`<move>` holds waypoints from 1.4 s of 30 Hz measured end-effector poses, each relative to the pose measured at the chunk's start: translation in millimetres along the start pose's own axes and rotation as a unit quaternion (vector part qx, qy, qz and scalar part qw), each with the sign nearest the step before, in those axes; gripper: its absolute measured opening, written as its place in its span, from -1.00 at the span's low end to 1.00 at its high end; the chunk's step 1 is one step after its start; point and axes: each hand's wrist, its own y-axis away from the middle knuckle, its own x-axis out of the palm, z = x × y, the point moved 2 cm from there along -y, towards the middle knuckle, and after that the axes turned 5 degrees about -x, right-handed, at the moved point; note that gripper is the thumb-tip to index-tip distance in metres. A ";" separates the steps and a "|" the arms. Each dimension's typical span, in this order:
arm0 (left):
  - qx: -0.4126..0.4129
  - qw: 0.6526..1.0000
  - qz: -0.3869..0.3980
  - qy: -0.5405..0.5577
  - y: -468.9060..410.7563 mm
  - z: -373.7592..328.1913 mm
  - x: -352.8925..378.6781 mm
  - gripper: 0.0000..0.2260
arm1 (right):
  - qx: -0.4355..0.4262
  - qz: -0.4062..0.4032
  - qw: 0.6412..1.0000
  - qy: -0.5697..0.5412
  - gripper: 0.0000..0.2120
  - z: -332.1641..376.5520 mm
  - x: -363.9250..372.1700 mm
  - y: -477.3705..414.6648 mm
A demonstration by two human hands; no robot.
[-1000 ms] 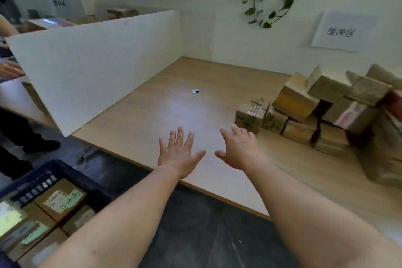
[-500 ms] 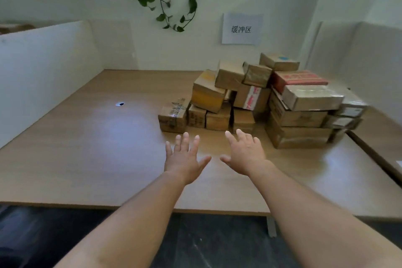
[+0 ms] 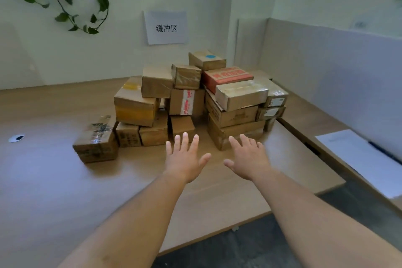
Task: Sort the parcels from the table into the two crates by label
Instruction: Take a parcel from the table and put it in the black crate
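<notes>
A heap of several brown cardboard parcels is stacked at the back of the wooden table. One taped parcel sits apart at the heap's left front. A red-topped parcel and one with a blue dot lie high on the heap. My left hand and my right hand stretch out palm down over the table, fingers spread, holding nothing, just short of the lowest parcels. No crate is in view.
A paper sign hangs on the white wall behind the heap. A grey partition bounds the right side, with a white sheet on the neighbouring desk. A cable hole marks the table's left. Dark floor lies beyond the near edge.
The view has swung right, away from the blue crate of sorted parcels on the floor, and closer to the heap. Both hands stay spread and have neared the parcels.
</notes>
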 end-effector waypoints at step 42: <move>-0.085 0.924 -0.061 0.368 -121.7 -84.2 -69.7 -0.56 | 0.041 -0.056 0.944 -0.322 -0.31 -133.7 -83.7 -171.2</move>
